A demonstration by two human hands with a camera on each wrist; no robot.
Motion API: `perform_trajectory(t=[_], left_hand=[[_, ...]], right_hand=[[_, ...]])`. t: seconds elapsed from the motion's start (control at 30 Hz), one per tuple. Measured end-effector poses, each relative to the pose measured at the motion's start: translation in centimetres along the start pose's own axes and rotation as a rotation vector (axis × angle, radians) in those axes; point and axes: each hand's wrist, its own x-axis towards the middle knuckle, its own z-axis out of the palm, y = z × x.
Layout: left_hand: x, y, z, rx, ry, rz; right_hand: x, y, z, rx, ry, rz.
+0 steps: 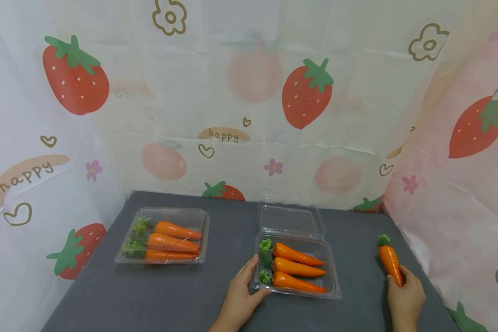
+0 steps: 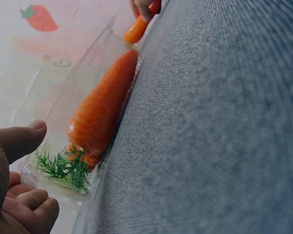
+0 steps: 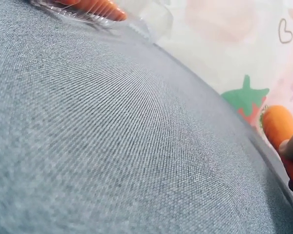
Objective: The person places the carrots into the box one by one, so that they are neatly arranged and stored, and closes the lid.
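Note:
On the table stands a clear plastic clamshell box [image 1: 335,276] with its lid [image 1: 290,219] folded back. Three orange carrots [image 1: 299,267] lie side by side inside, their green tops [image 1: 265,276] to the left. My left hand [image 1: 240,293] touches the box's left front corner, fingers along the left side and thumb at the front edge. Off to the right, my right hand [image 1: 406,295] holds another carrot [image 1: 389,260] by its narrow end, its green top pointing away from me. In the right wrist view that carrot [image 3: 279,124] shows only partly beside the fingers.
A second clear box [image 1: 205,230] with carrots [image 1: 174,242] sits at the left, its lid seemingly down over them. The grey table [image 1: 149,299] is bounded by a strawberry-printed curtain [image 1: 232,92] at the back and both sides.

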Motion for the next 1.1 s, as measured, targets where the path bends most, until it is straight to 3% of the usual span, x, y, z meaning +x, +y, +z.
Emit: perform_trajectory(t=[0.5, 0.97, 1.1], left_hand=[[-0.1, 0.1, 0.0, 0.006, 0.005, 0.002], [0.0, 0.0, 0.1, 0.009, 0.007, 0.007], [-0.1, -0.1, 0.1, 0.013, 0.007, 0.005]], right_hand=[[-0.4, -1.3, -0.3, 0.048, 0.021, -0.036], [-0.7, -3.5, -0.7, 0.080, -0.030, -0.045], [-0.6, -4.4, -0.4, 0.084, -0.042, -0.083]])
